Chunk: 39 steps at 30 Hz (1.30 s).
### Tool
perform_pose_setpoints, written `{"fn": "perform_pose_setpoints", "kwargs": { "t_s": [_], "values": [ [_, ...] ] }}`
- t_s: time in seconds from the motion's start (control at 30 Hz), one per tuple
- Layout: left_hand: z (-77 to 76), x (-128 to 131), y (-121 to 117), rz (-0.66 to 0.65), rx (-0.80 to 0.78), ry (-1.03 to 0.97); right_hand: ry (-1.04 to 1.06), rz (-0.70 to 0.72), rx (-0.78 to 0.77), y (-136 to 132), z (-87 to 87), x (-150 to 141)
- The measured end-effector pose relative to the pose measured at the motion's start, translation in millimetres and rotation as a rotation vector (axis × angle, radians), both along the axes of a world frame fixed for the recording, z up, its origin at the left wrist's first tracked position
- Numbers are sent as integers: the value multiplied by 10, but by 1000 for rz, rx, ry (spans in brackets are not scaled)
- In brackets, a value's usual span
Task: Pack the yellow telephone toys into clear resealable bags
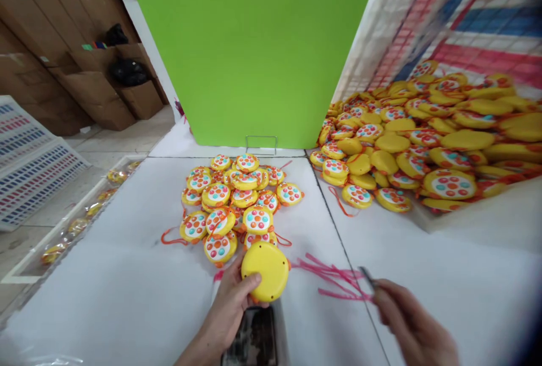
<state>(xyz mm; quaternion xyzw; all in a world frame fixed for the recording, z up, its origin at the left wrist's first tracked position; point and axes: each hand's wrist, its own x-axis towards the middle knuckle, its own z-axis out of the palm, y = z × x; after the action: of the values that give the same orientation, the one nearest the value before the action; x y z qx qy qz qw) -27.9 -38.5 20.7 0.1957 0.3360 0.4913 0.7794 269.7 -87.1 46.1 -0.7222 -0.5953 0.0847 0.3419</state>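
My left hand [237, 292] is closed on a yellow toy [267, 273], round with small orange tabs at its edge. Its plain back, with small dark screw holes, faces up. To the right, my right hand [409, 315] grips a thin dark tool [366, 277] whose kind I cannot make out; it is slightly blurred. Under the tool's tip lie several pink strips [334, 278]. Just beyond my left hand is a pile of similar toys [218, 194], white-faced with coloured dots, some with orange cord loops. Below my left wrist is a dark rectangular object [254, 338], partly hidden.
A tipped white crate [486, 213] at right spills many more toys [423, 134] onto the table [118, 264]. A green panel [258, 49] stands at the back. Wrapped toys [78, 226] sit in a tray on the left; cardboard boxes [38, 27] stand behind.
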Motion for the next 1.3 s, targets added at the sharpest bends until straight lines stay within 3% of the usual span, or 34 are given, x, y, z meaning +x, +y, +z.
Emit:
{"fn": "perform_pose_setpoints", "kwargs": {
  "t_s": [0.13,0.27,0.43,0.6,1.3],
  "values": [
    [78,-8,12,64,-13,18,14,409,52,221,55,-1056],
    [155,-57,8,122,31,52,59,508,89,401,118,-1456],
    [223,-87,16,190,71,46,-4,576,147,471,169,-1557],
    [168,-96,6,214,115,106,-110,521,146,466,157,-1598],
    [142,-144,-48,200,147,157,-148,539,146,447,248,-1675]
  ]
}}
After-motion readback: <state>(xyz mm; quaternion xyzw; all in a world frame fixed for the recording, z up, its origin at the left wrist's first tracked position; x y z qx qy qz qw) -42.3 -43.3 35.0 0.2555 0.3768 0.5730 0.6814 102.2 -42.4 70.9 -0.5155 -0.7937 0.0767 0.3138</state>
